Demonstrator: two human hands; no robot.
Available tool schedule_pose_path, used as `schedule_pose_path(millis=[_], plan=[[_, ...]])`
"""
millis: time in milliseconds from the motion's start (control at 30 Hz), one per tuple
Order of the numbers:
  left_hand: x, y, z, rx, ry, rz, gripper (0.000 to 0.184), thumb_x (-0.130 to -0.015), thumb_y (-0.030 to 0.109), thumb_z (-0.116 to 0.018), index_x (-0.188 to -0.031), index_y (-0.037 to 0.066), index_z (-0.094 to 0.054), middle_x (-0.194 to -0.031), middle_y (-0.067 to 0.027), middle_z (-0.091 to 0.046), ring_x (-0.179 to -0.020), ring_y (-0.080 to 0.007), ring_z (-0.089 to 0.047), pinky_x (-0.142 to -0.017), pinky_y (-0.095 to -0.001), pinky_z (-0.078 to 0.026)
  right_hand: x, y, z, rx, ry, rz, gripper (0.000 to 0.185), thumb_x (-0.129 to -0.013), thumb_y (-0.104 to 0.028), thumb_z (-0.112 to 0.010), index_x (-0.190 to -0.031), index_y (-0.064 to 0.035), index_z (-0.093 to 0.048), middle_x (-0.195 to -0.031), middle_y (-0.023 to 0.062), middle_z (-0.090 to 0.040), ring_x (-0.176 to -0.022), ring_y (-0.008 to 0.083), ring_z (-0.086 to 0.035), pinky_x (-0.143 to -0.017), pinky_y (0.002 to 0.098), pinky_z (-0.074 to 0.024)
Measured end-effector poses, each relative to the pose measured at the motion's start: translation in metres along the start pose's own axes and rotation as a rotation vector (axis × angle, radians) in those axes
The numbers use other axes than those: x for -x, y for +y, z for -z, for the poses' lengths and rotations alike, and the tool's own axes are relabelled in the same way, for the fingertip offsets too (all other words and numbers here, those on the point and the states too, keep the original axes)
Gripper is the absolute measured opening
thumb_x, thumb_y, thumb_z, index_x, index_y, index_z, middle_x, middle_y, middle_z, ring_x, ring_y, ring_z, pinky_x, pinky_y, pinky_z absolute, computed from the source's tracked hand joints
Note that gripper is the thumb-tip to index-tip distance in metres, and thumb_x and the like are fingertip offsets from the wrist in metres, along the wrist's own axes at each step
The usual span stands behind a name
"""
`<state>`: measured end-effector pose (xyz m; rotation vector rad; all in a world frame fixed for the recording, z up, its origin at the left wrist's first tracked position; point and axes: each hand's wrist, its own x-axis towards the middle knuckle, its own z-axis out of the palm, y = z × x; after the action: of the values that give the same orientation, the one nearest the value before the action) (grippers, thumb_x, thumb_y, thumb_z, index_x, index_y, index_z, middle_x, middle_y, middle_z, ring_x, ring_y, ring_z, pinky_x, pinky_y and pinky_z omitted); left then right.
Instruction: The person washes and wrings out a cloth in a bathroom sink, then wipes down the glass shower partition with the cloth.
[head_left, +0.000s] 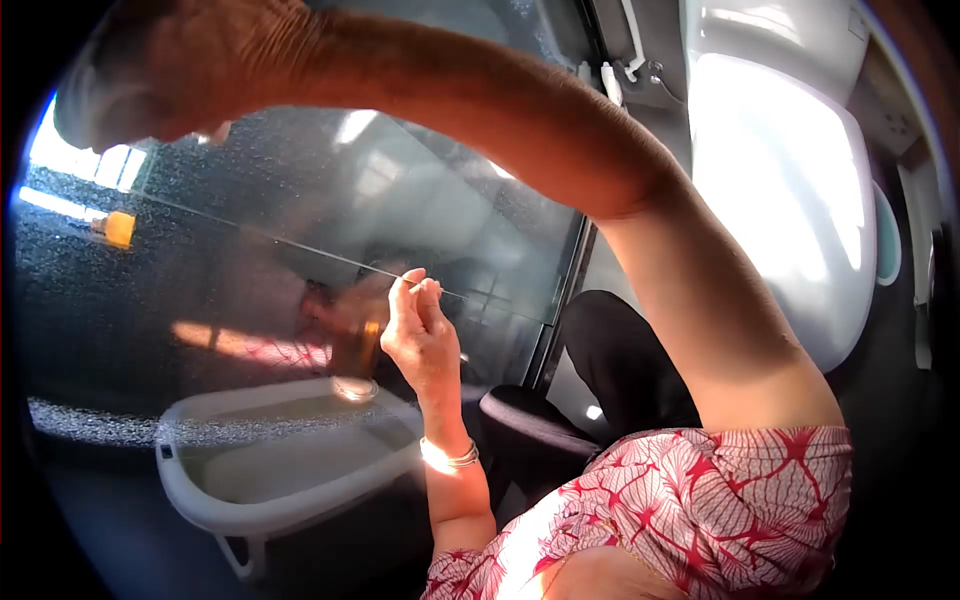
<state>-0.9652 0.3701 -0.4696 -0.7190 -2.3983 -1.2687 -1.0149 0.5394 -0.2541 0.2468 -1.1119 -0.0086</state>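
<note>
My right hand is raised at the upper left, its arm crossing the top of the view. Its fingers are curled round something pale and blurred against the wet glass; I cannot make out what it is. Near the middle, my left hand, with a bangle at the wrist, has thumb and fingers pinched together on the thin pale edge of a glass panel. Water drops speckle the dark glass, which also carries reflections of an arm and a patterned sleeve.
A white plastic tub on legs shows at the lower left, partly behind reflections. A yellow-orange object appears at the far left. A dark frame borders the glass. On the right stands a white toilet, with a pale green rim beyond it.
</note>
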Motion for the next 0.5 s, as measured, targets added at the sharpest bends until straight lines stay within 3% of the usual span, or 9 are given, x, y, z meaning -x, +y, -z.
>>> schedule_pose_path(millis=[33,100,233,300,333,367,400,467,500], plan=[[0.0,-0.008,-0.002,0.06,0.001,-0.011,0.004,-0.083,0.0,-0.053,-0.086,0.001,-0.055,-0.067,-0.006,-0.061,-0.063,-0.0092,-0.057,-0.061,-0.02,-0.046,-0.008,0.001,-0.016,-0.015,-0.095,-0.045,0.027,-0.068,-0.041,-0.065,-0.084,-0.0193,-0.066,-0.087,-0.0008,-0.06,-0.085,0.014,-0.055,-0.078,0.0342,-0.0361],[-0.001,-0.023,-0.006,0.107,0.019,-0.056,0.002,-0.083,0.0,-0.054,-0.085,0.001,-0.054,-0.068,-0.0055,-0.061,-0.061,-0.0087,-0.055,-0.06,-0.0198,-0.045,0.009,0.005,-0.03,-0.364,0.004,-0.132,0.032,-0.067,-0.02,-0.059,-0.093,-0.0035,-0.051,-0.101,0.0179,-0.039,-0.094,0.0333,-0.039,-0.082,0.0423,-0.0371],[0.001,-0.018,0.004,0.255,0.018,-0.01,0.009,-0.086,0.005,-0.052,-0.079,0.0,-0.051,-0.068,-0.0082,-0.062,-0.07,-0.0101,-0.061,-0.063,-0.0223,-0.047,0.062,-0.047,0.014,-0.424,-0.105,-0.227,0.023,-0.058,-0.025,-0.065,-0.076,-0.0142,-0.059,-0.1,0.0038,-0.052,-0.094,0.0228,-0.047,-0.081,0.036,-0.0337],[0.01,-0.029,0.013,0.151,0.003,-0.006,0.001,-0.082,0.001,-0.053,-0.082,0.0,-0.053,-0.07,-0.0062,-0.061,-0.067,-0.0116,-0.059,-0.063,-0.0236,-0.046,0.102,-0.094,0.061,-0.469,-0.218,-0.327,0.028,-0.057,-0.026,-0.069,-0.079,-0.013,-0.058,-0.102,0.0076,-0.049,-0.101,0.0277,-0.043,-0.082,0.0387,-0.0355],[0.013,-0.039,0.017,0.042,-0.012,-0.02,0.006,-0.079,-0.002,-0.054,-0.084,-0.001,-0.055,-0.072,-0.0036,-0.061,-0.066,-0.0104,-0.056,-0.063,-0.0238,-0.046,0.13,-0.113,0.085,-0.507,-0.313,-0.356,0.029,-0.057,-0.026,-0.07,-0.081,-0.0127,-0.059,-0.104,0.0086,-0.048,-0.103,0.0304,-0.042,-0.083,0.0417,-0.0359],[0.011,-0.035,0.013,0.16,0.108,-0.204,0.012,-0.074,-0.004,-0.054,-0.086,-0.001,-0.056,-0.074,-0.0038,-0.059,-0.064,-0.0083,-0.05,-0.059,-0.0232,-0.042,0.15,-0.122,0.11,-0.554,-0.57,-0.352,0.032,-0.058,-0.027,-0.07,-0.085,-0.0119,-0.059,-0.109,0.0092,-0.046,-0.104,0.0312,-0.041,-0.084,0.043,-0.0367],[0.014,-0.046,0.006,0.259,0.173,-0.313,0.018,-0.075,-0.004,-0.054,-0.092,0.0,-0.056,-0.076,-0.0042,-0.058,-0.067,-0.0068,-0.047,-0.061,-0.0223,-0.041,0.172,-0.134,0.119,-0.528,-0.488,-0.414,0.036,-0.06,-0.028,-0.069,-0.091,-0.0128,-0.059,-0.115,0.0107,-0.044,-0.107,0.0318,-0.038,-0.086,0.0438,-0.0363],[0.034,-0.073,0.011,0.248,-0.158,0.033,0.027,-0.075,-0.003,-0.055,-0.102,0.001,-0.053,-0.076,-0.0049,-0.059,-0.067,-0.0081,-0.049,-0.063,-0.0232,-0.041,0.179,-0.138,0.13,-0.48,-0.847,-0.484,0.061,-0.062,-0.032,-0.071,-0.114,-0.009,-0.049,-0.124,0.0142,-0.038,-0.117,0.0339,-0.03,-0.096,0.0434,-0.0281],[0.032,-0.061,0.015,0.257,-0.147,0.019,0.027,-0.075,-0.003,-0.055,-0.102,0.001,-0.053,-0.076,-0.0049,-0.059,-0.067,-0.0081,-0.049,-0.063,-0.0232,-0.041,0.17,-0.136,0.125,-0.494,-0.73,-0.454,0.06,-0.063,-0.031,-0.07,-0.114,-0.0093,-0.049,-0.125,0.0143,-0.036,-0.118,0.0348,-0.029,-0.096,0.0438,-0.0276]])
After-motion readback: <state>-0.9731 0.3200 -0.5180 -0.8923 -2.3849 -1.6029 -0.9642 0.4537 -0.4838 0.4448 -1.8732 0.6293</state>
